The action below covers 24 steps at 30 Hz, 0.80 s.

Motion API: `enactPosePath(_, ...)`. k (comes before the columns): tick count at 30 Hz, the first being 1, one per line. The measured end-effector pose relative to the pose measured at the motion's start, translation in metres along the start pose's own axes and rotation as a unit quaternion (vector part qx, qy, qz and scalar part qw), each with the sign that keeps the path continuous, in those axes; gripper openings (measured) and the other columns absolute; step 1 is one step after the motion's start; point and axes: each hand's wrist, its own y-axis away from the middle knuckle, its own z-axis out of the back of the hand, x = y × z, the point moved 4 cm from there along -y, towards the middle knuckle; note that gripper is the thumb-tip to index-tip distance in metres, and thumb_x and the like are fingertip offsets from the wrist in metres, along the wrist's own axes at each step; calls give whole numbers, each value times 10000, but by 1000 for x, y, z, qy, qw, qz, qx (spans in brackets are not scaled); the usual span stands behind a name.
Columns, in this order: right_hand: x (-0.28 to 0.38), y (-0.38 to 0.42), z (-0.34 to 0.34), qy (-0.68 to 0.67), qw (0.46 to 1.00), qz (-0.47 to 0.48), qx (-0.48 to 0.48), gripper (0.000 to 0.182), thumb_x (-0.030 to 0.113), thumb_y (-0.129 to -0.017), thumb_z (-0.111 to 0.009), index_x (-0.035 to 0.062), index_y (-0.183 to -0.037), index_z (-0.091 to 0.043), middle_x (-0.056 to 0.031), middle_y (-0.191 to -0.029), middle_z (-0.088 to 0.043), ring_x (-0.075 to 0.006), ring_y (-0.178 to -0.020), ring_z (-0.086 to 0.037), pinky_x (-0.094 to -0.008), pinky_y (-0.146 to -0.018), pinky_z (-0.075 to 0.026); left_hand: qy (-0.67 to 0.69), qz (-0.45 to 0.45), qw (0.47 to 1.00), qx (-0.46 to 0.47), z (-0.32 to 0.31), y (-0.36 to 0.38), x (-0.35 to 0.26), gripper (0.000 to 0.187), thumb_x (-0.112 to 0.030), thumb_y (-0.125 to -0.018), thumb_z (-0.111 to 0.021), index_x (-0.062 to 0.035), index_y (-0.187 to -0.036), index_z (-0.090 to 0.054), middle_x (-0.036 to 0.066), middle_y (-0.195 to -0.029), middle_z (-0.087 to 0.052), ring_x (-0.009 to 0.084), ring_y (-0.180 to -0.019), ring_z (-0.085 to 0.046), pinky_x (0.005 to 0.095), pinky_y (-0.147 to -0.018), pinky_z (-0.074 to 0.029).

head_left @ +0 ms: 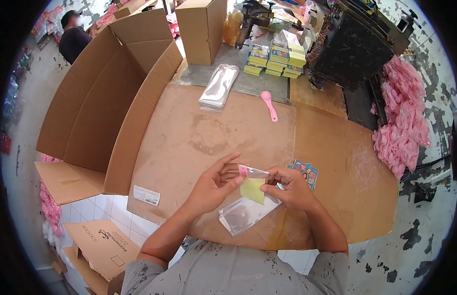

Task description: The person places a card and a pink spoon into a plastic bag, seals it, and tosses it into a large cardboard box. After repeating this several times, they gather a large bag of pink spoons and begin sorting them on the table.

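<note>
Near the front edge of the table, both hands hold a small clear plastic bag (258, 174). A yellow-green card (252, 191) shows in or against it, along with a bit of a pink item (243, 170), probably a spoon end. My left hand (214, 186) pinches the bag's left side between thumb and fingers. On the right side, my right hand (291, 191) grips bag and card with the thumb in front. Beneath them lies a stack of clear bags (238, 219). Colourful printed cards (307, 172) rest just beyond my right hand, partly hidden by it.
A pink spoon (269, 104) and more clear bags (220, 86) lie farther back. Stacked card packs (275, 59) stand behind, beside a black machine (354, 46). A big open carton (91, 98) is at left; pink spoons in a heap (403, 113) at right. Another person (77, 39) is far left.
</note>
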Motion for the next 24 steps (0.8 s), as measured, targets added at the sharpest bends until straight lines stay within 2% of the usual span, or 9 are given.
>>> enactPosePath(5, 26, 12, 10, 10, 998, 62, 5, 223, 126, -980, -772, 12, -1164, -718, -43, -1007, -717, -118, -903, -664, -300, -807, -540, -25, 29, 992, 120, 8, 19, -4, 422, -36, -1022, -695, 9, -1425, -580, 102, -1206, -738, 172, -1135, -698, 334, -970, -571)
enactPosePath(7, 41, 17, 31, 70, 995, 70, -22, 234, 129, -973, -768, 12, -1171, -721, -73, -1024, -733, -167, -924, -696, -319, -821, -550, -63, -69, 996, -15, 55, 29, -7, 386, -87, -1047, -662, -32, -1421, -585, 104, -1270, -712, 165, -1138, -693, 345, -1006, -558)
enactPosePath(9, 37, 30, 59, 225, 966, 67, -109, 269, 135, -954, -772, 9, -1186, -722, -110, -1075, -731, -243, -987, -704, -351, -868, -550, 235, -232, 928, -175, 90, 32, -39, 309, -128, -1064, -625, -26, -1355, -651, 104, -1232, -723, 167, -1083, -707, 321, -946, -568)
enactPosePath(12, 28, 50, 88, 352, 917, 47, -182, 310, 140, -916, -786, 3, -1187, -724, -143, -1128, -712, -325, -1067, -681, -393, -937, -534, 300, -271, 860, -313, 73, 32, -94, 274, -136, -1074, -579, -11, -1289, -694, 113, -1160, -726, 168, -978, -706, 298, -869, -565)
enactPosePath(14, 18, 59, 97, 399, 897, 30, -190, 330, 139, -893, -797, -1, -1182, -725, -151, -1140, -696, -345, -1098, -662, -408, -971, -519, 60, -206, 946, -243, 72, 20, -57, 283, -161, -1053, -629, -17, -1287, -695, 100, -1161, -719, 167, -954, -697, 297, -844, -561)
enactPosePath(16, 6, 64, 102, 441, 879, 8, -180, 346, 136, -873, -809, -5, -1178, -725, -151, -1136, -681, -342, -1109, -649, -414, -992, -504, -183, -117, 968, -127, 47, 15, -35, 335, -198, -1004, -707, -25, -1291, -696, 91, -1147, -713, 174, -937, -696, 304, -827, -556)
enactPosePath(19, -4, 61, 105, 394, 901, -21, -182, 343, 123, -848, -823, -6, -1149, -723, -145, -1097, -678, -335, -1073, -655, -423, -965, -508, -411, -50, 910, 0, -22, 11, -13, 410, -246, -888, -837, -48, -1228, -721, 86, -1056, -695, 202, -906, -697, 329, -806, -549)
enactPosePath(22, -11, 60, 110, 339, 922, 13, -188, 327, 117, -840, -832, -7, -1119, -717, -140, -1067, -674, -330, -1032, -655, -425, -936, -511, -540, -214, 814, 11, -46, 5, 15, 314, -207, -879, -839, -45, -1125, -731, 110, -996, -665, 222, -865, -681, 355, -764, -554)
enactPosePath(24, -13, 62, 110, 319, 927, 7, -199, 310, 110, -839, -833, -4, -1102, -715, -138, -1047, -675, -326, -1020, -657, -417, -919, -511, -500, -218, 838, 19, -43, 1, 24, 273, -180, -877, -844, -44, -1082, -725, 111, -967, -662, 229, -824, -675, 357, -724, -556)
